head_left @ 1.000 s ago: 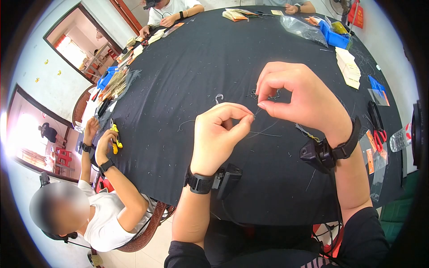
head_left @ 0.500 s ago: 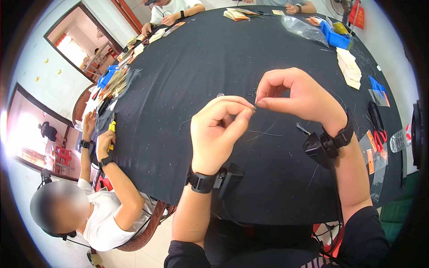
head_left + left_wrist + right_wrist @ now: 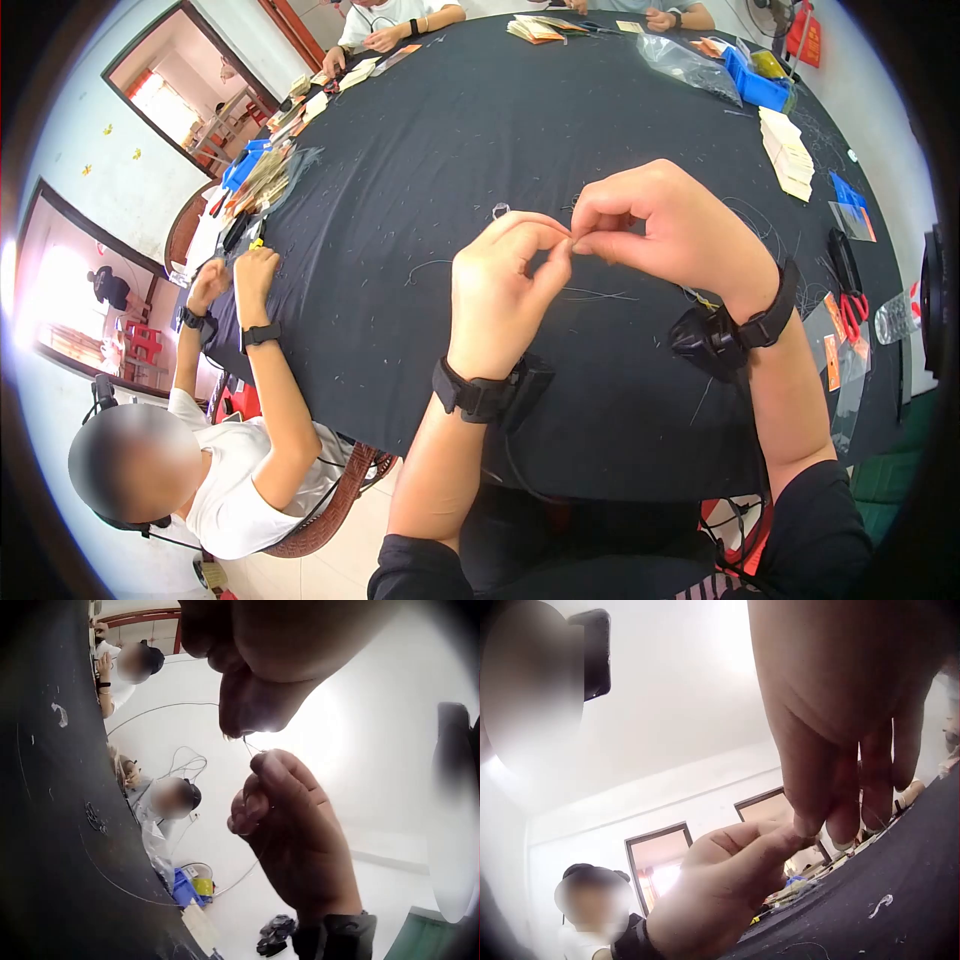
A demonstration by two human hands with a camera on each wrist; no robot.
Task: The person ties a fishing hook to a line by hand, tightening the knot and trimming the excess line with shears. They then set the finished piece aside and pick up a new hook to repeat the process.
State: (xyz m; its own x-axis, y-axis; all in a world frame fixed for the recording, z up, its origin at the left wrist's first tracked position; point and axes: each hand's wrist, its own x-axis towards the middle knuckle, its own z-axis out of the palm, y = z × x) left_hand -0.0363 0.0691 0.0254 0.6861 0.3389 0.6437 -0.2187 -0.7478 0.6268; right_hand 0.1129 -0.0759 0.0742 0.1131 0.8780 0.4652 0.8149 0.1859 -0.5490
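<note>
My left hand [image 3: 505,290] and right hand [image 3: 675,220] meet fingertip to fingertip above the black table, thumb and forefinger pinched on each. A thin fishing line [image 3: 251,745] spans the small gap between them in the left wrist view. At the left fingertips [image 3: 244,724] a tiny dark bit shows, mostly hidden by the fingers. From the hands the line loops out in a wide arc. Beyond the left knuckles lies a curled clear strip [image 3: 500,211]. A small tangle of dark wire-like pieces [image 3: 95,817] lies on the cloth near the right hand.
Loose strands [image 3: 600,294] lie under my hands. To the right are red-handled scissors [image 3: 852,310], a clear bottle [image 3: 897,318] and a stack of cream cards [image 3: 786,155]. A blue box [image 3: 755,82] stands at the far right. Another person [image 3: 235,450] works on the left.
The right hand has come down and closer, so the fingertips now meet. My left hand has shifted slightly right. The person at left has moved their hands further up the table edge.
</note>
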